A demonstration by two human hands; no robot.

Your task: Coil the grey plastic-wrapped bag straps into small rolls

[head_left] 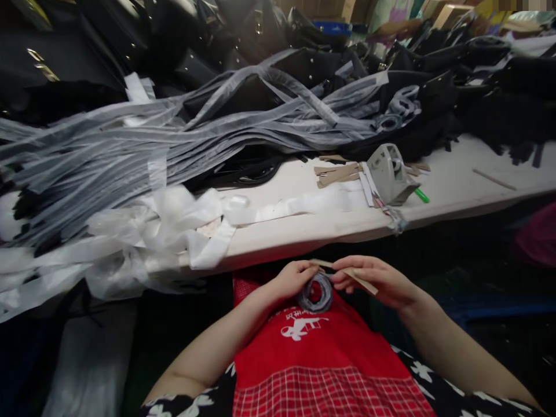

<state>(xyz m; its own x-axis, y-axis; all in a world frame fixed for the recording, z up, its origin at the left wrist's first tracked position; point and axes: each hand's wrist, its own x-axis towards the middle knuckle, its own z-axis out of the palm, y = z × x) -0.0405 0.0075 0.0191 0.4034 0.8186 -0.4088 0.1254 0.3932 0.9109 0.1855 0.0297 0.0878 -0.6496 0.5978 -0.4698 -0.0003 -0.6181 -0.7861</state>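
My left hand [295,279] is closed on a coiled grey strap [316,293], which hangs as a ring in front of the red apron [269,341]. A narrow tan paper strip [363,280] runs from the top of the coil across to my right hand [377,278]. The fingers of my right hand pinch that strip, and its loose end sticks out past them. Both hands are held just off the table's front edge, close together. Where the strip meets the coil is partly hidden by my fingers.
Long grey straps [243,124] lie heaped over black bags [104,40] at the back. White translucent film [174,226] spreads along the front left of the table [299,226]. A grey tape dispenser [386,171] stands near more tan strips [339,172] and a green pen [421,196].
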